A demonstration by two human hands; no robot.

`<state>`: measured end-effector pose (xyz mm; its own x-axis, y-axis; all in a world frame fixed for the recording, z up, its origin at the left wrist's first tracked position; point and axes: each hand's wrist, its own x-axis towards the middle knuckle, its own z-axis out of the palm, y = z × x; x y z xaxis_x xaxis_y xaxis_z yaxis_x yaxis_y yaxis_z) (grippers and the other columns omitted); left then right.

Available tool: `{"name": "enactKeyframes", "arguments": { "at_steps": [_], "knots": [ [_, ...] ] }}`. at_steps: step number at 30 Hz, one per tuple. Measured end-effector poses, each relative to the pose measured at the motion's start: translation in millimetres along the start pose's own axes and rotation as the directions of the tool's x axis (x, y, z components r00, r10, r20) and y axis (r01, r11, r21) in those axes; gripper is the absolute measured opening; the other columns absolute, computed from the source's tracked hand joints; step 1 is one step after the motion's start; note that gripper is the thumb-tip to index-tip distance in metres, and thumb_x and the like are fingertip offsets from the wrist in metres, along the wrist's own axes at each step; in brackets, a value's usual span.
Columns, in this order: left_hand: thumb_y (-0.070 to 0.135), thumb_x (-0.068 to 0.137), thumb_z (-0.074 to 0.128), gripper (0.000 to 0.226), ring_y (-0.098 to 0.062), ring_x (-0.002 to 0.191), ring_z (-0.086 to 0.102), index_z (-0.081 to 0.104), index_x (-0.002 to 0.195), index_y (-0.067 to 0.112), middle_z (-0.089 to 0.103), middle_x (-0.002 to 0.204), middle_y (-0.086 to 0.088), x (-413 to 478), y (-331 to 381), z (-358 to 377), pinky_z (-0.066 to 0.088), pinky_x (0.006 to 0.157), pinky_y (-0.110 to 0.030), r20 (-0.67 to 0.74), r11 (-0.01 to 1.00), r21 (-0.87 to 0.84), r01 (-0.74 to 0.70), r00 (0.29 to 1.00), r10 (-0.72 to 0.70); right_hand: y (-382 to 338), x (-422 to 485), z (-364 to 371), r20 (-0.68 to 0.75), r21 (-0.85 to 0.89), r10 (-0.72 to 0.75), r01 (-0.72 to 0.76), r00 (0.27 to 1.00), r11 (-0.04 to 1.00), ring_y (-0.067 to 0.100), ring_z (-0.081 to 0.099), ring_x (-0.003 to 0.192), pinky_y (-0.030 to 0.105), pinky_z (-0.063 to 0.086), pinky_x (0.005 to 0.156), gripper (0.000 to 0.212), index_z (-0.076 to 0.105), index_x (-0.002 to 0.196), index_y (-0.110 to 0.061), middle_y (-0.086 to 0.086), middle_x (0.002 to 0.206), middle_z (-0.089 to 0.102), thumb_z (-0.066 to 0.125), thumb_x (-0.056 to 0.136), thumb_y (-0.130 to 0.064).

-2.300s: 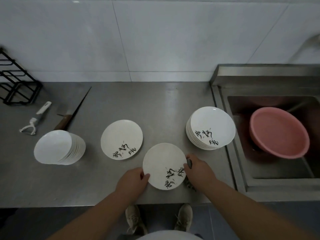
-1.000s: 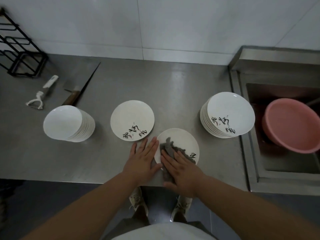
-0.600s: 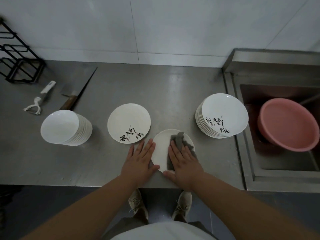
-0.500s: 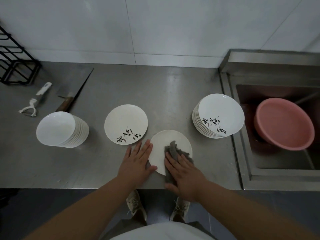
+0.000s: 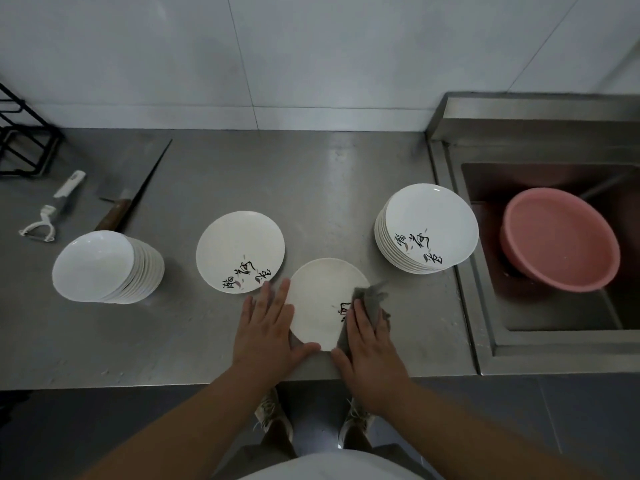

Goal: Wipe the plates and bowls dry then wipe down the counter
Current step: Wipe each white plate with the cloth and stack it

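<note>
Head view: right hand (image 5: pixel 372 355) presses cloth (image 5: pixel 372 299) on plate (image 5: pixel 322 299).

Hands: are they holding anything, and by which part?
Nothing is gripped. The right hand presses the grey cloth flat on the right side of the plate; the left hand lies flat against its left rim.

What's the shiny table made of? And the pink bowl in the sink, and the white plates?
The counter: looks like brushed stainless steel, grey with soft streaky reflections. The pink basin: probably plastic, matte and evenly coloured. The stack of plates: likely glazed ceramic, maybe melamine; glossy white with a small highlight.
</note>
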<state>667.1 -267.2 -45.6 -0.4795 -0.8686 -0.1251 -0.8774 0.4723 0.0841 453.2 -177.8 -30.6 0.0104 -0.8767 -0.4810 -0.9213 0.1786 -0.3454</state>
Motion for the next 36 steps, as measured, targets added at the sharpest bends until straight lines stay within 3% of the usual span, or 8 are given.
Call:
{"name": "enactKeyframes", "arguments": {
  "at_steps": [9,13,16,19,21,27,31,36],
  "knots": [
    [0.071,0.092,0.043,0.058,-0.027,0.151,0.036,0.067,0.101,0.019,0.048,0.157,-0.008,-2.6,-0.9,12.2,0.028,0.123,-0.049,-0.078,0.982,-0.1,-0.163,0.985,0.155,30.7,43.1,-27.0,-0.088,-0.076,-0.092,0.085,0.992,0.993,0.027,-0.007,0.16,0.044,-0.003,0.129,0.086,0.001,0.167,-0.022,-0.008,0.173,-0.015,0.002,0.097,-0.071],
    [0.073,0.087,0.05,0.06,-0.03,0.141,0.049,0.068,0.103,0.019,0.057,0.148,-0.007,-3.5,2.6,9.8,0.044,0.109,-0.054,-0.068,0.987,-0.091,-0.129,0.99,0.123,8.8,11.2,-1.1,-0.056,0.003,-0.036,0.037,0.998,0.999,0.032,-0.008,0.16,0.048,0.002,0.13,0.08,-0.009,0.166,-0.023,-0.007,0.173,-0.017,0.006,0.1,-0.066],
    [0.076,0.082,0.054,0.063,-0.03,0.129,0.057,0.067,0.107,0.02,0.063,0.139,-0.006,-3.1,2.2,4.6,0.045,0.102,-0.051,-0.082,0.987,-0.062,-0.151,0.986,0.146,4.4,-8.0,-11.6,-0.007,0.127,-0.076,0.077,0.997,0.989,0.024,-0.005,0.16,0.035,0.001,0.129,0.079,0.005,0.167,-0.027,-0.013,0.173,-0.008,0.0,0.095,-0.06],
    [0.073,0.084,0.054,0.059,-0.024,0.117,0.058,0.07,0.114,0.025,0.066,0.123,0.003,7.1,-11.8,-6.6,0.04,0.1,-0.046,-0.14,0.97,-0.036,-0.241,0.962,0.234,20.8,14.3,-37.8,-0.123,0.033,-0.113,0.118,0.986,0.992,0.026,0.035,0.148,0.036,0.03,0.123,0.071,0.042,0.159,-0.022,-0.008,0.167,0.033,0.014,0.099,-0.05],
    [0.069,0.085,0.055,0.054,-0.022,0.117,0.059,0.072,0.116,0.027,0.066,0.117,0.006,13.9,-17.9,-10.5,0.037,0.1,-0.045,-0.153,0.956,-0.025,-0.291,0.947,0.284,34.1,35.3,-47.1,-0.176,-0.11,-0.15,0.132,0.973,0.985,0.03,0.048,0.136,0.042,0.043,0.115,0.063,0.05,0.154,-0.017,-0.004,0.164,0.041,0.027,0.1,-0.042],
    [0.067,0.086,0.056,0.051,-0.022,0.119,0.059,0.074,0.114,0.029,0.066,0.117,0.004,8.8,-13.0,0.0,0.034,0.099,-0.045,-0.152,0.964,-0.064,-0.257,0.957,0.245,21.2,37.1,-24.7,-0.218,-0.193,-0.14,0.098,0.966,0.976,0.042,0.042,0.137,0.056,0.048,0.109,0.064,0.048,0.151,0.001,0.015,0.163,0.04,0.037,0.096,-0.03],
    [0.07,0.085,0.055,0.052,-0.022,0.12,0.058,0.075,0.115,0.032,0.065,0.133,0.002,-3.8,-3.5,4.2,0.031,0.101,-0.046,-0.107,0.976,-0.081,-0.2,0.976,0.191,8.5,6.1,3.3,-0.115,-0.038,-0.05,0.046,0.992,0.998,0.037,0.017,0.157,0.05,0.022,0.128,0.071,0.015,0.166,-0.014,0.001,0.175,0.004,0.016,0.103,-0.045],
    [0.065,0.089,0.055,0.046,-0.022,0.117,0.057,0.072,0.117,0.034,0.056,0.15,0.006,-7.0,-4.5,3.7,0.035,0.099,-0.044,-0.078,0.967,-0.123,-0.224,0.973,0.216,25.6,35.2,-19.4,-0.204,-0.115,-0.103,0.081,0.974,0.99,0.044,0.047,0.137,0.059,0.042,0.114,0.069,0.037,0.159,-0.007,0.006,0.17,0.027,0.034,0.098,-0.036]
  ]
}}
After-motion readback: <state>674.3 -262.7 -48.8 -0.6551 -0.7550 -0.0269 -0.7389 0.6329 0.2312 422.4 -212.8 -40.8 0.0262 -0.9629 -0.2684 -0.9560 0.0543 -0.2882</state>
